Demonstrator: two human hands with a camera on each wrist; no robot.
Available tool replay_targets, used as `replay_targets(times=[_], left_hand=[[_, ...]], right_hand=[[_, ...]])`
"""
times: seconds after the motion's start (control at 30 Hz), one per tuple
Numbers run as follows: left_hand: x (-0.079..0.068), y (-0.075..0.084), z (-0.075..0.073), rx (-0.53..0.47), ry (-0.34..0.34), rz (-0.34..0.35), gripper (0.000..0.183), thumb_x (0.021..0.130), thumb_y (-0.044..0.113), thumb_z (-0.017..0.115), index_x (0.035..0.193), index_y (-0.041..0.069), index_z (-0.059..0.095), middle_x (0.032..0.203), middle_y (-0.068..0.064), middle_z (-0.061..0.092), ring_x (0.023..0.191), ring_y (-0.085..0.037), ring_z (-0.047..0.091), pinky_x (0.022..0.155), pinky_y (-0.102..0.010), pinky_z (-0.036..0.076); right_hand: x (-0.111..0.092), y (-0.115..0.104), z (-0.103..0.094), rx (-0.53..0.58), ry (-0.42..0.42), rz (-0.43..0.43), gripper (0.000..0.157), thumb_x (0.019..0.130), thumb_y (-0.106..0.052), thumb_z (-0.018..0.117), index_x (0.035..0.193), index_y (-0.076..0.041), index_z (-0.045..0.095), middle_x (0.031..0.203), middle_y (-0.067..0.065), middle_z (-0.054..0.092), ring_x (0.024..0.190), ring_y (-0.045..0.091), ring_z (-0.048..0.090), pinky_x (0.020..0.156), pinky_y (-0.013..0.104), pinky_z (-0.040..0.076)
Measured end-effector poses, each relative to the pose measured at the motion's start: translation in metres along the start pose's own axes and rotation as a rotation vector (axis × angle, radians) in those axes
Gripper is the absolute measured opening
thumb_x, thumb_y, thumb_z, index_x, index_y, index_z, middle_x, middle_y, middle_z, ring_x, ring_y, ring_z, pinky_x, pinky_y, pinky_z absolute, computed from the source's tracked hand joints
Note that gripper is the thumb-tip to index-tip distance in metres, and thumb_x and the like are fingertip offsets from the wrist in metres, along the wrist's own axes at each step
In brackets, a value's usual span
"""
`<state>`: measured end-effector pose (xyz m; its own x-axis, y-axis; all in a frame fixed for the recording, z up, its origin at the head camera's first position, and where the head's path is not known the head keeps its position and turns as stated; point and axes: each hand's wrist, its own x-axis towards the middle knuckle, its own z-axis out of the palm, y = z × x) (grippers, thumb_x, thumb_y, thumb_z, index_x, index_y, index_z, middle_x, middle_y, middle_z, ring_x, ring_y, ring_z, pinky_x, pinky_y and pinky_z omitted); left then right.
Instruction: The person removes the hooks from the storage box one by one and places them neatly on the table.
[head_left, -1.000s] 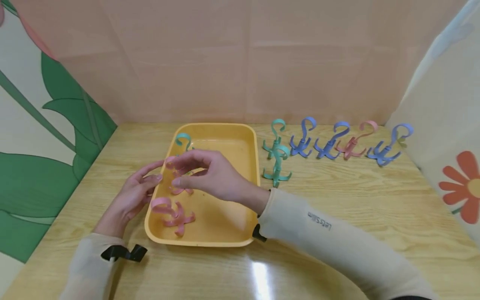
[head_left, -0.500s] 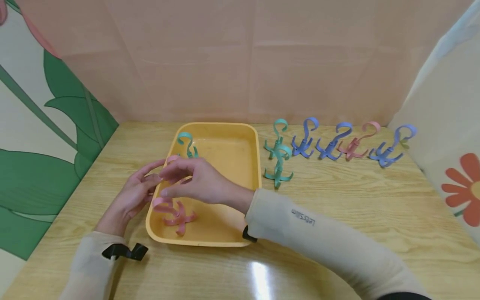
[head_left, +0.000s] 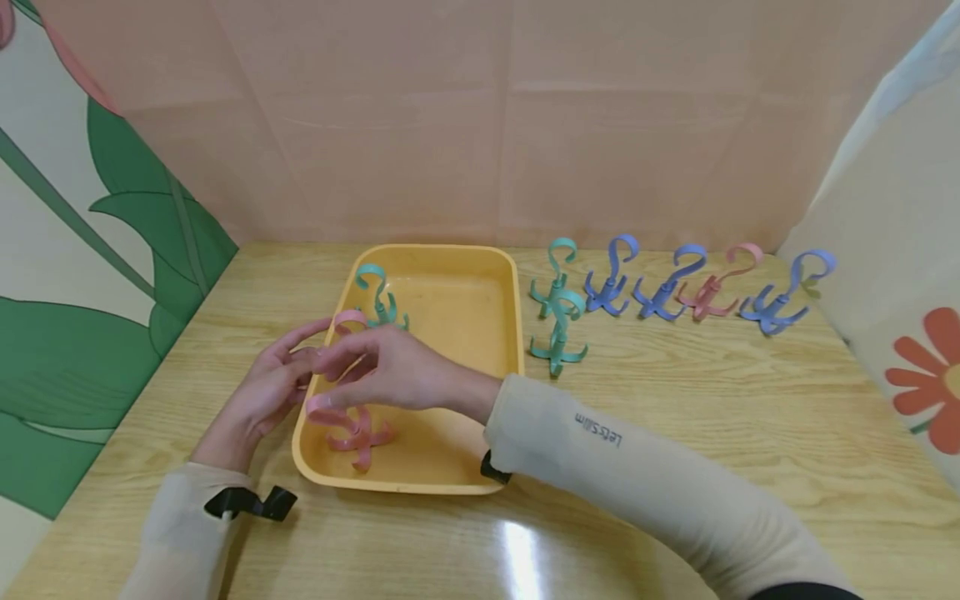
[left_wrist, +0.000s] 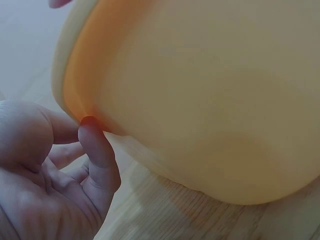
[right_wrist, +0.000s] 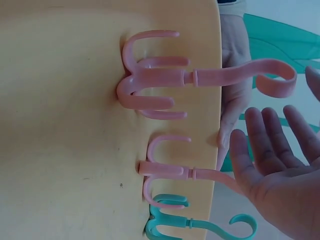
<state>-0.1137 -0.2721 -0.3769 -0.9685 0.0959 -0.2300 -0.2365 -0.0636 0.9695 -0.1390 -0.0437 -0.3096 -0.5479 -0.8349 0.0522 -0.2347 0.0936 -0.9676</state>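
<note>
My left hand (head_left: 273, 383) is at the left rim of a yellow tray (head_left: 408, 487); in the left wrist view its fingertips (left_wrist: 91, 127) pinch the tray's edge. Over the tray's left side is my right hand (head_left: 401, 371), fingers spread apart with nothing between them. In the right wrist view those fingers (right_wrist: 255, 130) lie beside the curled hook of the nearer pink four-prong hanging hook (right_wrist: 160, 77). A second pink hanging hook (right_wrist: 167, 170) stands behind it, its curl partly hidden by the hand. Farther back stands a green hanging hook (head_left: 384, 312).
Right of the tray, two green hanging hooks (head_left: 557, 354) stand one behind the other. A row continues rightward with a blue hook (head_left: 607, 292), another blue one (head_left: 660, 296), a pink one (head_left: 708, 296) and a blue one (head_left: 772, 308). A pinkish backdrop (head_left: 450, 125) closes off the table.
My right hand has moved from the farther pink hook toward the nearer one, uncovering the green hook behind. My left hand has stayed at the tray's rim.
</note>
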Motion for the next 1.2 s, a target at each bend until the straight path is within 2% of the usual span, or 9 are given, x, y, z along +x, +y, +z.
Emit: replay_targets(times=[0.1, 0.33, 0.7, 1.2], left_hand=[[0.0002, 0.0001, 0.0003, 0.003, 0.009, -0.007, 0.047, 0.106, 0.009, 0.047, 0.151, 0.023, 0.043, 0.103, 0.003, 0.068, 0.072, -0.006, 0.054, 0.054, -0.019, 0.047], [0.0002, 0.0008, 0.0012, -0.014, 0.021, -0.019, 0.046, 0.105, 0.022, 0.057, 0.149, 0.024, 0.046, 0.099, 0.001, 0.066, 0.084, -0.012, 0.067, 0.062, -0.026, 0.057], [-0.0005, 0.0018, 0.0011, -0.022, 0.024, -0.027, 0.048, 0.105, 0.023, 0.057, 0.15, 0.024, 0.044, 0.097, 0.001, 0.066, 0.082, -0.012, 0.068, 0.063, -0.026, 0.057], [0.0008, 0.0002, 0.0008, 0.005, 0.033, -0.038, 0.051, 0.105, 0.025, 0.057, 0.153, 0.023, 0.041, 0.1, 0.0, 0.066, 0.084, -0.012, 0.068, 0.065, -0.026, 0.057]], right_hand=[[-0.0003, 0.0004, -0.0003, -0.014, -0.035, -0.001, 0.037, 0.085, -0.01, 0.083, 0.118, 0.0, 0.07, 0.113, 0.007, 0.07, 0.095, 0.01, 0.069, 0.087, 0.022, 0.054], [-0.0007, 0.0008, 0.0, -0.107, -0.095, -0.048, 0.02, 0.087, -0.008, 0.08, 0.105, -0.004, 0.076, 0.094, -0.003, 0.072, 0.091, 0.005, 0.067, 0.089, 0.023, 0.053], [-0.0011, -0.0003, 0.0016, -0.066, -0.061, -0.045, 0.014, 0.088, -0.004, 0.078, 0.101, 0.0, 0.076, 0.091, 0.002, 0.074, 0.087, 0.004, 0.066, 0.084, 0.022, 0.055], [-0.0057, -0.0041, 0.0008, -0.102, -0.048, -0.069, 0.012, 0.089, -0.006, 0.077, 0.1, -0.002, 0.077, 0.092, 0.003, 0.075, 0.088, 0.004, 0.066, 0.084, 0.022, 0.054]])
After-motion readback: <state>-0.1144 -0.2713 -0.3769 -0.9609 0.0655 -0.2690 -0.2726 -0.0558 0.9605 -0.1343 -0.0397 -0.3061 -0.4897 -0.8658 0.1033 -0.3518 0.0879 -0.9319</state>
